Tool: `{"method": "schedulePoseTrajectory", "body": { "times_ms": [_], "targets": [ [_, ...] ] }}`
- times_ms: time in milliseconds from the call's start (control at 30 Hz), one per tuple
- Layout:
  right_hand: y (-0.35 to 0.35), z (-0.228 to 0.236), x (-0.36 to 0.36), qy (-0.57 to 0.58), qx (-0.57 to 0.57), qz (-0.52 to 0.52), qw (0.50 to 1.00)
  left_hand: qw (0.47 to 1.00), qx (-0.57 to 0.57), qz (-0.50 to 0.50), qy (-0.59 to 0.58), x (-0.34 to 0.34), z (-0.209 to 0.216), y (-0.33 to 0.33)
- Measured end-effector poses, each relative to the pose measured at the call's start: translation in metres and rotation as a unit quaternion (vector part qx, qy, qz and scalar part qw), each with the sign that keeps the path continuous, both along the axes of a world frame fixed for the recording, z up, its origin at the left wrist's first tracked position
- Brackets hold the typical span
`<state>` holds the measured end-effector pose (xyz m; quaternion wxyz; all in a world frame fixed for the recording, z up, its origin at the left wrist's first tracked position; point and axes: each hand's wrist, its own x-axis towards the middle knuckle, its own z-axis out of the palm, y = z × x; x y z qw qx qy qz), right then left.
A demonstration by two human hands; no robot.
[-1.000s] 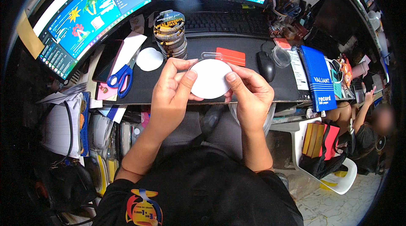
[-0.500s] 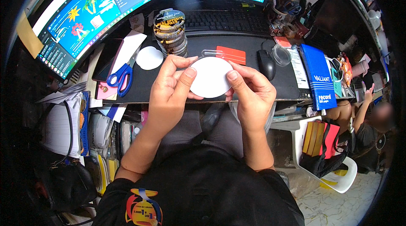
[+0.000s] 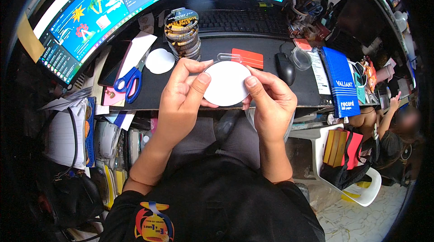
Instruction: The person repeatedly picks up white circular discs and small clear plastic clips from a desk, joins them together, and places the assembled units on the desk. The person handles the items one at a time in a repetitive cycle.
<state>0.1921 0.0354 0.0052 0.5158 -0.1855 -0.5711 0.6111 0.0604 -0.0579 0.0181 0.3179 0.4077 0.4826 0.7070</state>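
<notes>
Over the front edge of the desk, a white round disc [image 3: 226, 83] is held face up between my two hands. A thin clear rim shows around its upper left, and a clear slotted tab [image 3: 229, 56] stands above its far edge. My left hand [image 3: 184, 89] pinches the left side with the thumb on top; my right hand [image 3: 272, 102] grips the right side the same way. The fingers beneath are partly hidden. Just beyond my left hand stands a tall stack of round clear-edged medals [image 3: 183, 38], the top one printed. Beside it lie white round cutouts [image 3: 160, 61].
Blue-handled scissors [image 3: 129, 85] and a dark phone [image 3: 111, 68] lie at the left. An orange card [image 3: 247, 59], a black mouse [image 3: 285, 68], a clear round container [image 3: 301, 58] and a blue record book [image 3: 340, 82] stretch rightward. Behind are a keyboard [image 3: 239, 21] and two monitors. Another person [image 3: 393, 142] sits far right.
The disc and my right hand have shifted very slightly to the right and nearer me. My grip looks the same, and nothing else on the desk has moved.
</notes>
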Motion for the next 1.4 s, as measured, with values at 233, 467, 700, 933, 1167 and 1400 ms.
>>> {"method": "schedulePoseTrajectory", "body": {
  "times_ms": [233,467,700,933,1167,1400],
  "targets": [
    [-0.0007,0.0023,-0.0016,-0.006,-0.037,0.002,0.999,1.000,-0.014,0.000,-0.002,-0.0034,0.0002,0.0017],
    [0.0037,0.0007,-0.0020,-0.005,-0.047,0.018,0.999,0.999,-0.030,-0.015,-0.019,-0.0069,0.0000,0.0035],
    [0.0064,-0.0018,-0.0030,0.008,-0.057,0.030,0.998,0.999,-0.033,-0.027,-0.021,-0.0083,0.0000,0.0050],
    [0.0039,-0.0007,-0.0006,0.012,-0.048,0.023,0.999,0.999,-0.021,-0.026,-0.012,-0.0068,0.0011,0.0041],
    [-0.0023,0.0023,0.0016,0.026,-0.028,0.009,0.999,0.999,-0.011,-0.028,-0.026,-0.0045,0.0046,0.0014],
    [-0.0024,0.0023,0.0022,0.017,0.006,0.005,1.000,0.999,-0.014,-0.020,-0.023,-0.0044,0.0064,-0.0002]
  ]
}}
